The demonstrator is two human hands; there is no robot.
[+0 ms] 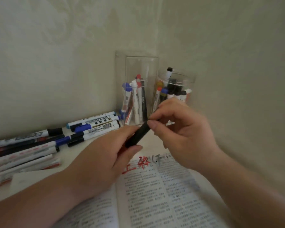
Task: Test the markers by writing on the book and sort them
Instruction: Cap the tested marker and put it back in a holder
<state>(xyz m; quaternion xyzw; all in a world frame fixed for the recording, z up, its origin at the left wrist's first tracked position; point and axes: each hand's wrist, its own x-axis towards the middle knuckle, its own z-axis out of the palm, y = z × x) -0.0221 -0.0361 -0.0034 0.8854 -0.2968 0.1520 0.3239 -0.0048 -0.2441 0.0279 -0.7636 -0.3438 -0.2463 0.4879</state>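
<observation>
Our left grip (104,160) holds the marker (137,135) at its near-left end, its axis running far-right into the pinch of our right grip (186,134).

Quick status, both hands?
Left hand: grips the black marker.
Right hand: pinches the same marker's upper end.

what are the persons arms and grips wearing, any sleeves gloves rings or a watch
Nothing worn shows. The left grip and right grip are bare hands, no gloves or rings, with short, unpainted nails. The left forearm and right forearm are bare to the frame's edge: no sleeves, watch or bands in view.
</observation>
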